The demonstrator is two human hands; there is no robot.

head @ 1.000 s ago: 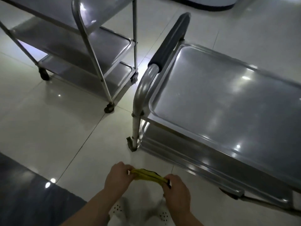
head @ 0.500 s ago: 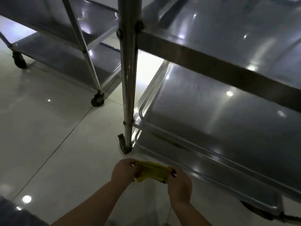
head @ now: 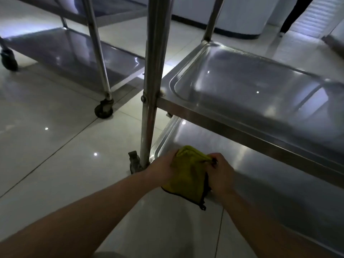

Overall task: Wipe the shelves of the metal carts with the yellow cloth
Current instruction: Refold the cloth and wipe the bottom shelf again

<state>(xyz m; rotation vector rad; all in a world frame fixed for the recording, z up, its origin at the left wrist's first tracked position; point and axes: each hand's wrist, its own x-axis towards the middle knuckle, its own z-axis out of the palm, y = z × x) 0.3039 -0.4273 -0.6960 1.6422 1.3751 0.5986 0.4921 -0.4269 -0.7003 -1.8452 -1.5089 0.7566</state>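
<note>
The yellow cloth (head: 188,172), edged in black, hangs folded between both hands over the near left corner of the near cart's bottom shelf (head: 270,185). My left hand (head: 163,167) grips its left side and my right hand (head: 221,174) pinches its upper right corner. Above them runs the cart's middle shelf (head: 251,95), a shiny metal tray. The cart's front left post (head: 151,86) stands just left of my left hand.
A second metal cart (head: 74,54) stands to the left, with a low shelf, a post and a black caster (head: 103,108). The near cart's caster (head: 134,162) sits by my left wrist. Glossy pale floor tiles (head: 46,155) spread around. A white unit with a dark base (head: 232,25) stands behind.
My view has dropped from above the top shelf down to the lower shelves. Both hands moved forward with the cloth, which now hangs unfolded over the bottom shelf's corner.
</note>
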